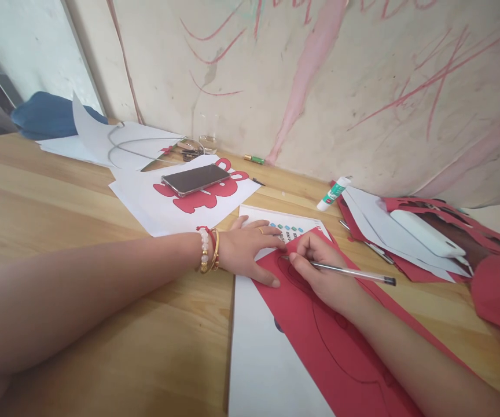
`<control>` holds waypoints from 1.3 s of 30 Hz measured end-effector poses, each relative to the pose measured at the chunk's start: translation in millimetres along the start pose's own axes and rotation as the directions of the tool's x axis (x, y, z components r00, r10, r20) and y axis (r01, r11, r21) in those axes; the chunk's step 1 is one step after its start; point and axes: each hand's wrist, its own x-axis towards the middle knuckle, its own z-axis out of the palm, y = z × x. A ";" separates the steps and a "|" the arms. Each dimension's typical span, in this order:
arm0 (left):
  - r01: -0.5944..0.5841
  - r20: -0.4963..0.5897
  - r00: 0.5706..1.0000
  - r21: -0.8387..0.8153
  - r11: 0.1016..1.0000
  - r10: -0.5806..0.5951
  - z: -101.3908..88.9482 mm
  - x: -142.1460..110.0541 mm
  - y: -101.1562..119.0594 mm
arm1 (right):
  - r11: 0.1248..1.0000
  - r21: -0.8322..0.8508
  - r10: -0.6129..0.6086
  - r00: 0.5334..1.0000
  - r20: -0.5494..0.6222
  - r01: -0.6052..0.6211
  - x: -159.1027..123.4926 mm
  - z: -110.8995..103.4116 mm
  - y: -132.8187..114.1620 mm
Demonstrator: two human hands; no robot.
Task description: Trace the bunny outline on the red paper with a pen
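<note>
My right hand (323, 269) grips a clear-barrelled pen (354, 272) with a black end. The pen's tip is at the upper part of a red sheet of paper (293, 313), where dark curved outlines are drawn. My left hand (250, 252) lies flat, fingers spread, with its thumb on the red sheet's left edge. Under the red sheet is a white booklet or pad (258, 347) with small printing near its top. My right forearm covers part of the drawn lines.
A smartphone (198, 179) rests on white paper bearing a red rabbit-like figure (193, 201). A glue stick (334, 193) stands tilted near the wall. At right lie red cut paper (499, 289), white sheets and a white device (426, 233). A glass (208, 133) stands behind.
</note>
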 end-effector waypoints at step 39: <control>-0.005 -0.007 1.000 -0.006 1.000 0.005 -0.1 -0.5 -0.9 | 0.999 0.045 -0.007 1.000 0.028 0.006 0.3 1.4 -0.1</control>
